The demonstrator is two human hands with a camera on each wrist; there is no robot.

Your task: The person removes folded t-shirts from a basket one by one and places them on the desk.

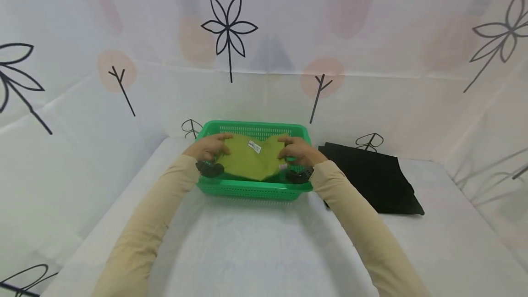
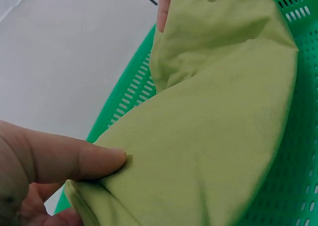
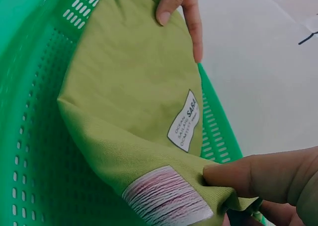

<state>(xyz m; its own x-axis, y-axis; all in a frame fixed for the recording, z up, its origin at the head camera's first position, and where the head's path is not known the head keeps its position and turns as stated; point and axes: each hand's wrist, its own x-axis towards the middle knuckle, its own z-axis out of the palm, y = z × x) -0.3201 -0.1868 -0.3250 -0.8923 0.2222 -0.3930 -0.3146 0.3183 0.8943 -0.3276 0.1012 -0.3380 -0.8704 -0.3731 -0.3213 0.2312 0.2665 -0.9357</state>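
An olive-green cloth (image 1: 247,159) sags between both hands, over the inside of a green perforated plastic basket (image 1: 255,191). At one side my left hand (image 1: 208,146) pinches its edge, thumb on top in the left wrist view. The right hand (image 1: 303,151) pinches the opposite edge, close to a striped pink-and-white patch (image 3: 166,196). A white label with dark lettering (image 3: 185,121) shows on the fabric between the hands. The cloth's lower middle hangs in a point near the basket's front wall. Under the cloth, part of the basket floor is hidden.
A black folded cloth (image 1: 371,180) lies flat on the white-covered table (image 1: 255,251), right of the basket. Behind stands a white backdrop (image 1: 268,100) with black flower drawings. Black devices are strapped at both wrists, by the beige sleeves (image 1: 144,223).
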